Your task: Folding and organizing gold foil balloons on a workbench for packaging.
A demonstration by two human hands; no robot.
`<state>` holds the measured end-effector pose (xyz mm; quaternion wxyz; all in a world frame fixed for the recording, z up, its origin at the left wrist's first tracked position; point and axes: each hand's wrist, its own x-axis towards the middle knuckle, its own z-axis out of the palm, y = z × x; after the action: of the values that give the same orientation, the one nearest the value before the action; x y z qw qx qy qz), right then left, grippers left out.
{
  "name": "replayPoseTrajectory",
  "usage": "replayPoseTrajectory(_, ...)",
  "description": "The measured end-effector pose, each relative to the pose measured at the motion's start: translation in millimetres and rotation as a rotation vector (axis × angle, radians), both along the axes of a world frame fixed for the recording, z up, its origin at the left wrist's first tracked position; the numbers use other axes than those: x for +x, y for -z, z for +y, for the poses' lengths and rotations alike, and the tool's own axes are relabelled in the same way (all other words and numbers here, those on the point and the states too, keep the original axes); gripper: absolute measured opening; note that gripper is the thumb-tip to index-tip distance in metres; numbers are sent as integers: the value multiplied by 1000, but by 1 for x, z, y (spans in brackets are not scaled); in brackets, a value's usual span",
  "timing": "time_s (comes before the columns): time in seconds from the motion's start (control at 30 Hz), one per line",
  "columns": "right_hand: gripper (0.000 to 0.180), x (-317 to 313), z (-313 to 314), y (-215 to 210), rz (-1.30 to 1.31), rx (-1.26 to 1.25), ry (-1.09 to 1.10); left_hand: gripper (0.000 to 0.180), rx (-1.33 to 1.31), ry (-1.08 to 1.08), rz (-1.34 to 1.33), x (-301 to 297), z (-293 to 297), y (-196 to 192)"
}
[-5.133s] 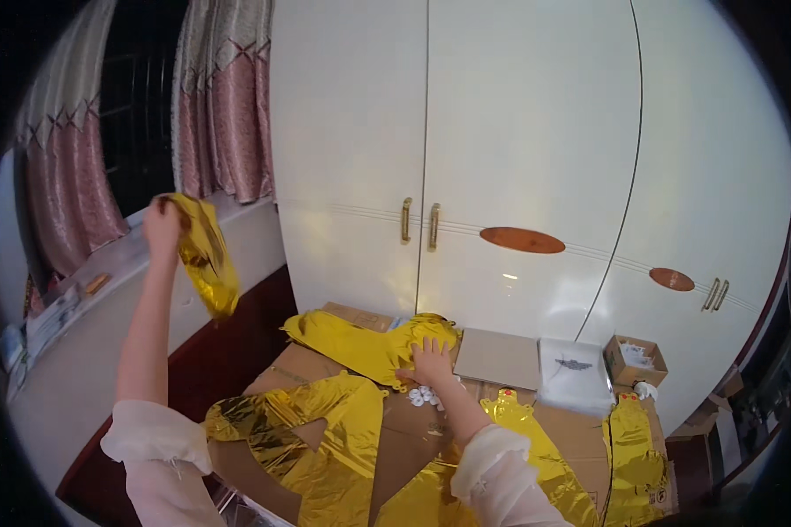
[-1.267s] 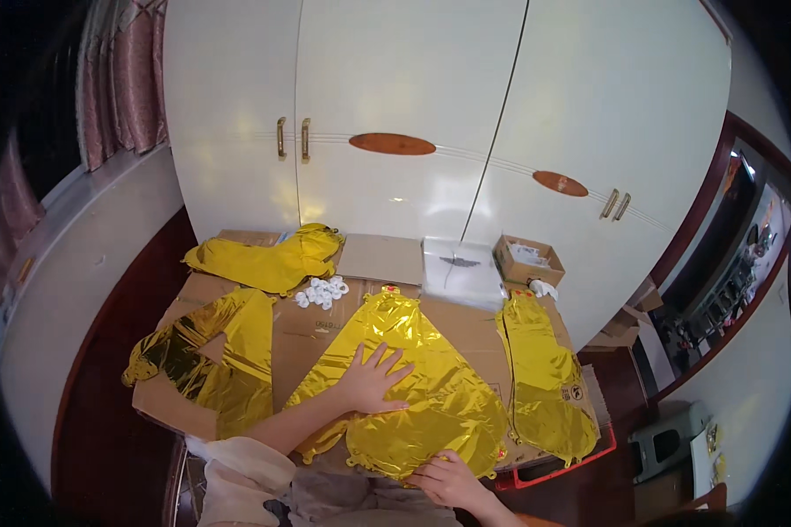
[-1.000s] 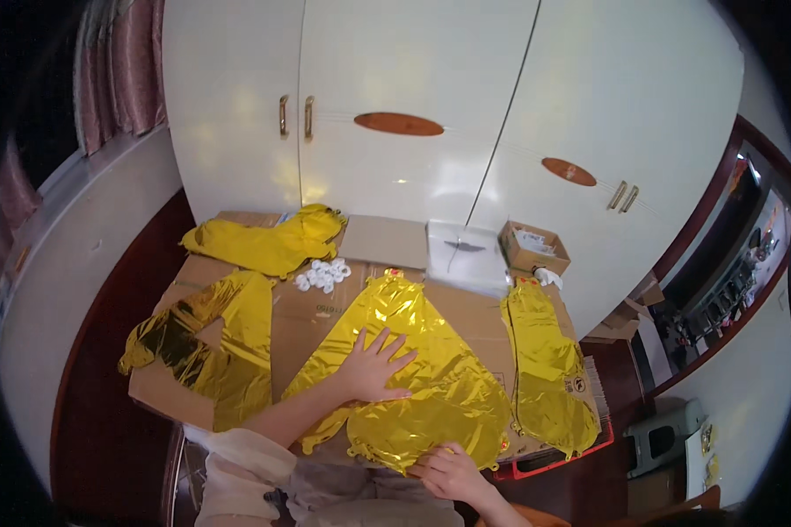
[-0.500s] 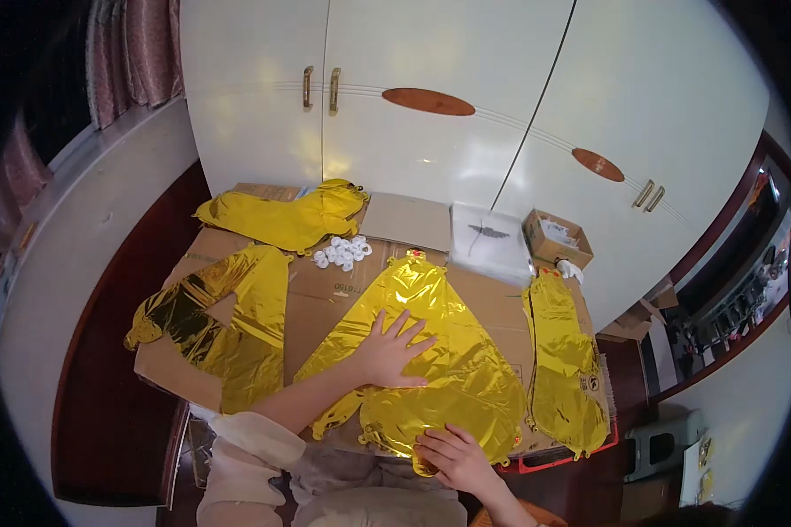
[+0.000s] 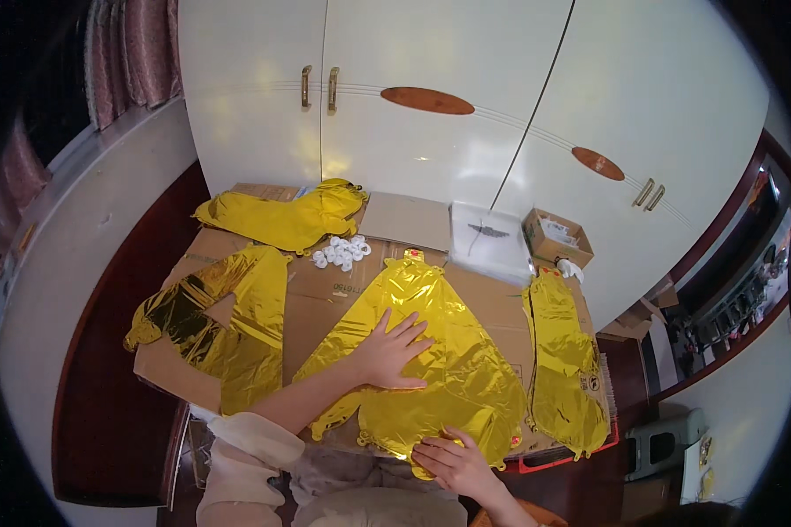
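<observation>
A flat, uninflated gold foil balloon (image 5: 439, 325) lies spread on the cardboard in front of me, its narrow end pointing away. Across its middle my left hand (image 5: 391, 353) rests with fingers spread. My right hand (image 5: 455, 465) lies on the balloon's near edge, its fingers extended on the foil and the thumb apart. To the left is another flat gold foil balloon (image 5: 259, 325) with a gap in its middle. A narrow gold foil balloon (image 5: 564, 369) lies on the right.
Gold foil balloons (image 5: 272, 220) lie at the back left, beside a small pile of white rings (image 5: 343, 253). At the back stand a clear plastic package (image 5: 492, 241) and a small cardboard box (image 5: 558, 235), before white cabinet doors (image 5: 422, 53). A grey stool (image 5: 664, 443) stands at right.
My right hand has shifted slightly along the balloon's near edge, and its fingers lie flatter. The left hand stays almost in place.
</observation>
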<state>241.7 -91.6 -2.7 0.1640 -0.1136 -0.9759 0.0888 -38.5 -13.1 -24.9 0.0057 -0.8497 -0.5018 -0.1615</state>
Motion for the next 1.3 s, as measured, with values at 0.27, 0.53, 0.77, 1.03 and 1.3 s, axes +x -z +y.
replayPoseTrajectory(0.27, 45, 0, -3, 3, -19, -7, -24, 83, 52, 7, 22, 0, -1, 0)
replayPoseTrajectory(0.53, 38, -1, -3, 4, -6, 17, -32, 87, 28, -16, 46, 1, 0, 1)
replayPoseTrajectory(0.77, 37, -2, 0, 2, -34, 49, -74, 88, 22, -47, 81, -2, -1, 6)
replayPoseTrajectory(1.03, 38, -7, 56, -31, 80, -244, 213, 88, -17, -49, 114, 1, 0, 5)
replayPoseTrajectory(1.3, 48, -30, 170, 3, 14, -143, 637, 89, -29, -47, 123, -1, 2, 6)
